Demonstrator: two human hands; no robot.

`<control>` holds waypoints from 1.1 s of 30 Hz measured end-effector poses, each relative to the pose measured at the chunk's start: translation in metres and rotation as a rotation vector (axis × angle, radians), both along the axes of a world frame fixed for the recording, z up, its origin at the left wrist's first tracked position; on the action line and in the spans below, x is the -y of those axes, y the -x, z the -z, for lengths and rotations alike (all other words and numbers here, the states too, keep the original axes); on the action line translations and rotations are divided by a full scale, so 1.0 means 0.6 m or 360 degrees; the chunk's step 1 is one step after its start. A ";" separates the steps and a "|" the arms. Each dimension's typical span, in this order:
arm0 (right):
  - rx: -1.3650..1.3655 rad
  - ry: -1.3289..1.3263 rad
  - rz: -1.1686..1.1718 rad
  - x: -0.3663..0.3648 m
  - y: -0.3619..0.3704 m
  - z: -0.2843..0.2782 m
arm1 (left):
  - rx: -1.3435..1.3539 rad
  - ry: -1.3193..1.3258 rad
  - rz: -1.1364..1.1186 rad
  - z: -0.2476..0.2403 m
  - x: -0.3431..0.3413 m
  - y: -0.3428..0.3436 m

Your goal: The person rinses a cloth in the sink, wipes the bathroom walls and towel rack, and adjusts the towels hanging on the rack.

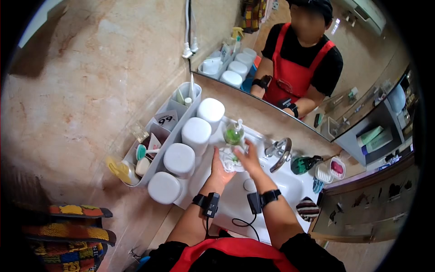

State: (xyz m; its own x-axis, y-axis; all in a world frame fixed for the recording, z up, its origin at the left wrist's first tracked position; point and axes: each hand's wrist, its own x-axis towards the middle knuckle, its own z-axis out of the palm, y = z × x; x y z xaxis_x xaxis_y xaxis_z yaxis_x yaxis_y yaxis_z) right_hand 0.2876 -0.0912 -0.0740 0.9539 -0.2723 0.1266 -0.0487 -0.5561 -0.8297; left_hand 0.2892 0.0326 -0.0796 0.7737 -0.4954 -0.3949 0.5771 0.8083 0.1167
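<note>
Over the left part of the white sink, my left hand (219,172) cups a crumpled white cloth or wad of tissue (228,162) against its palm. A little green shows at the white bundle; I cannot tell if it is part of it. My right hand (252,162) is at the bundle's right side, its fingers apart and slightly blurred. Just beyond both hands stands a clear pump bottle with green liquid (234,135), on the sink's back left corner. A chrome faucet (282,154) is to the right of my right hand.
Several white lidded canisters (179,159) line the sink's left side, beside a grey organizer (153,167) with brushes and a yellow-topped bottle. A dark green bottle (304,165), a soap dish (336,167) and a striped cloth (307,209) are at the right. A mirror (358,68) hangs behind.
</note>
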 end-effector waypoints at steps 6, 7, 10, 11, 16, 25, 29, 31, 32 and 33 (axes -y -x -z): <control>-0.0773 -0.0282 0.0010 0.073 0.174 0.028 | -0.0030 -0.0084 0.0338 0.082 0.039 0.087; -0.0139 0.0169 0.0115 0.063 0.195 0.026 | -0.0026 -0.0070 0.0380 0.093 0.050 0.099; 0.0074 -0.0017 0.0154 0.032 0.239 0.021 | -0.0082 -0.0346 0.0459 0.107 0.094 0.128; -0.0208 -0.0140 0.0083 0.028 0.248 0.021 | -0.0069 -0.0500 0.0467 0.106 0.108 0.143; -0.0283 0.0380 0.0334 0.068 0.226 0.036 | -0.0291 -0.0270 0.0710 0.080 0.154 0.205; -0.0323 0.0372 0.0584 0.095 0.285 0.056 | -0.0253 -0.0454 0.0793 0.088 0.190 0.234; -0.0364 0.0353 0.0751 0.109 0.282 0.059 | -0.0252 -0.0439 0.0876 0.094 0.198 0.254; -0.0301 0.0391 0.0777 0.099 0.289 0.062 | -0.0305 -0.0382 0.0917 0.101 0.197 0.254; -0.0242 0.0461 0.0818 0.079 0.301 0.067 | -0.0326 -0.0378 0.0922 0.106 0.196 0.252; -0.0189 0.0524 0.0857 0.084 0.306 0.072 | -0.0229 -0.0354 0.0726 0.109 0.198 0.260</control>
